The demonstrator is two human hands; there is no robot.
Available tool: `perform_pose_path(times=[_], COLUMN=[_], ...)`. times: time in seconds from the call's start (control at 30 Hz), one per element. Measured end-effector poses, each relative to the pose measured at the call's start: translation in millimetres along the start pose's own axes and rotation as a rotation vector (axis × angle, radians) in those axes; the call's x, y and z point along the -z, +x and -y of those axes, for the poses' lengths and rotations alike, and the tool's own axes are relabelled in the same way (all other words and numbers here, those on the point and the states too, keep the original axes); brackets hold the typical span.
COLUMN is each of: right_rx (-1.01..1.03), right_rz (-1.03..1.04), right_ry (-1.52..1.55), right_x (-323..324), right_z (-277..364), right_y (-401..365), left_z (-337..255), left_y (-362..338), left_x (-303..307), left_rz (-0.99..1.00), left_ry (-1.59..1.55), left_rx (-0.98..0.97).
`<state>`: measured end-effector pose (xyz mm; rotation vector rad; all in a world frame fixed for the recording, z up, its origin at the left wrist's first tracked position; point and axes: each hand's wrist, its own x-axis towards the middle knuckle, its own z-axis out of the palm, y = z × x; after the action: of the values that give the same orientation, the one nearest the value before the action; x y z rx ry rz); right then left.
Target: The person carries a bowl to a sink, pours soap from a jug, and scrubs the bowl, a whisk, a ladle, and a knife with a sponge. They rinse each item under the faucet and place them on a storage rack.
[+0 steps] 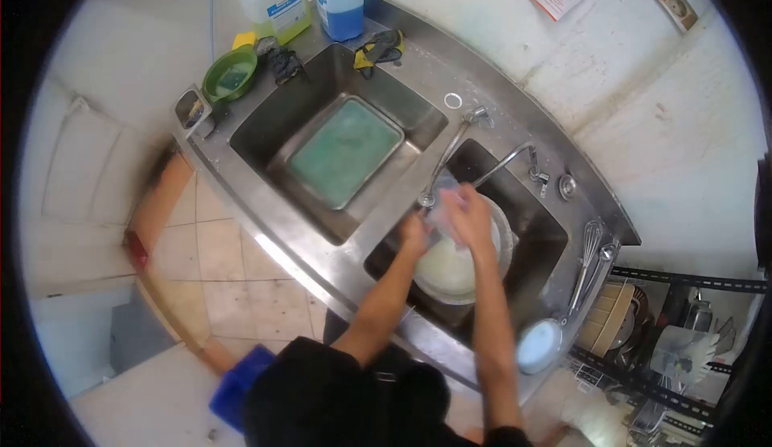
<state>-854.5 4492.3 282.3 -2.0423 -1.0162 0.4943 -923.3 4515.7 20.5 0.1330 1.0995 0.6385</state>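
Over the right-hand sink [519,274], both hands are at a see-through plastic piece [441,220] whose exact kind I cannot make out; it is smeared by motion. My right hand [468,215] is closed on its right side. On the left side my left hand [415,235] grips it, its fingers partly blurred. Directly below sits a round metal bowl [505,248] with cloudy pale liquid [444,270] in it. A flexible tap hose [447,154] ends in a spray head [426,199] just above my left hand. The curved spout [507,162] of a second tap reaches in beside my right hand.
In the left sink [265,117] lies a rectangular metal tray [291,160] with greenish water. A green bowl [231,75], jugs of yellow [281,14] and blue liquid [343,21], and gloves [378,50] line the back. Whisks [589,254] and a pale round lid-like item [539,345] are at right.
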Motion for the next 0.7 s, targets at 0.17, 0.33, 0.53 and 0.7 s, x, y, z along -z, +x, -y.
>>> perform_pose_path(times=[0.17, 0.33, 0.53, 0.7], right_rx=[-0.247, -0.009, -0.065, -0.152], right_rz=[0.307, 0.339, 0.380, 0.305], right_ry=[0.132, -0.316, -0.478, -0.482], right_x=[-59.4, -34.7, 37.0, 68.4], right_z=[6.8, -27.8, -32.8, -30.8], right_y=[57.4, 55.0, 37.3, 22.6], left_z=[-16.9, -6.8, -21.5, -29.7], left_y=[-39.3, -71.9, -128.0, -139.9], left_x=[-1.1, 2.2, 5.5, 11.1], left_rz=[-0.003, 0.050, 0.061, 0.127], left_ry=[-0.111, -0.221, -0.255, -0.228], left_rx=[-0.006, 0.250, 0.412, 0.423])
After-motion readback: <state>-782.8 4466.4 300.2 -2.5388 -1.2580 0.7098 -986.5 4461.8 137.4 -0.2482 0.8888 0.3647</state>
